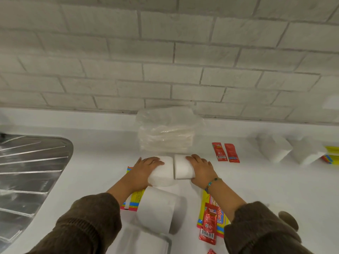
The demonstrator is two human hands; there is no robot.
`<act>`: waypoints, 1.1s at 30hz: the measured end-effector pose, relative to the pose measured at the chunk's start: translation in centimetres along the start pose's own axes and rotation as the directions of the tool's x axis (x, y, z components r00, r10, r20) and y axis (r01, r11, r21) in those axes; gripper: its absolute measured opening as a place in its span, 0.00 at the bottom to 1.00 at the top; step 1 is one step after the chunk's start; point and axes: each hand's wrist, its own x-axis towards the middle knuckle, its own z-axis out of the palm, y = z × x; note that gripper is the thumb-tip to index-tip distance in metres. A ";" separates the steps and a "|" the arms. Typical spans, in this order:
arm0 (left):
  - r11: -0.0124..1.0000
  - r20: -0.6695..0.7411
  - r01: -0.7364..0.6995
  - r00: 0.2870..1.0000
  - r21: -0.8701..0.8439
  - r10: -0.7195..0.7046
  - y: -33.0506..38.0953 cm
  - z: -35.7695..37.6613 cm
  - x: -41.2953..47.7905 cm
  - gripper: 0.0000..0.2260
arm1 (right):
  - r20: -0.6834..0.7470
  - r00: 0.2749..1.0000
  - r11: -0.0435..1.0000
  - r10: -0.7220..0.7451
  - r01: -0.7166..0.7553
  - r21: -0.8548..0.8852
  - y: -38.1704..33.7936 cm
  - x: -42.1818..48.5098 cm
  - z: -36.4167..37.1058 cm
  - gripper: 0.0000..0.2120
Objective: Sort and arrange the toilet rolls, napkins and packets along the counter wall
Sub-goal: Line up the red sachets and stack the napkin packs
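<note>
My left hand grips a white toilet roll lying on its side on the white counter. My right hand grips a second roll, pressed end to end against the first. A third roll lies nearer to me. A clear-wrapped stack of napkins stands against the brick wall behind the two rolls. Two red packets lie to the right of it. Another red packet rests on a yellow packet under my right forearm. A second yellow packet lies under my left forearm.
A steel sink drainboard fills the left side. Two more toilet rolls lie at the right, beside yellow packets. A clear plastic tray sits at the bottom edge, with another red packet near it.
</note>
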 end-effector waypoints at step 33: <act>0.766 -0.398 -0.113 0.896 -0.632 -0.195 24.2 -6.8 1.0 0.16 | -0.676 0.565 0.872 0.473 -0.193 0.450 11.3 -20.9 -14.2 0.20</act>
